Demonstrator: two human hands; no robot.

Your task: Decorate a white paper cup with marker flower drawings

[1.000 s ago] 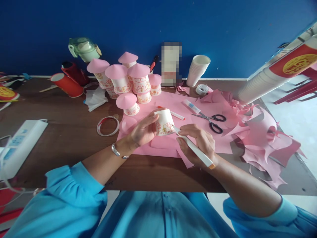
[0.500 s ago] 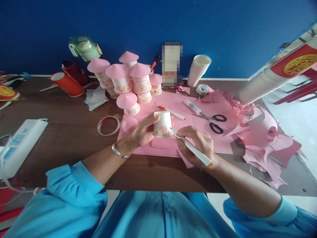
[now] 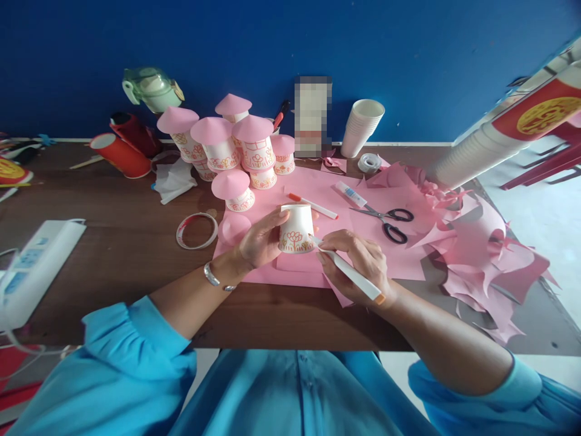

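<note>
My left hand [image 3: 262, 237] grips a white paper cup [image 3: 296, 223] by its left side, the wide rim facing down toward me. Red and orange flowers and grass are drawn around its lower part. Held like a pen in my right hand [image 3: 356, 260] is a white marker [image 3: 356, 275] with an orange end; its tip is at the cup's right side, close to the drawing. Beyond the cup, another marker [image 3: 313, 206] with an orange cap lies on pink paper [image 3: 385, 260]. Several decorated cups with pink paper cone roofs [image 3: 212, 131] stand behind my left hand.
Black-handled scissors [image 3: 394, 224] and a glue tube [image 3: 351, 194] lie on the pink paper. Pink scraps [image 3: 481, 242] cover the right side. Cup stacks [image 3: 362, 128] stand near the blue wall. A tape roll [image 3: 196, 231] and a power strip [image 3: 43, 272] are on the left.
The view has shifted slightly. My left hand keeps its hold on the cup, and the marker tip stays by the cup's right side with hardly any movement.
</note>
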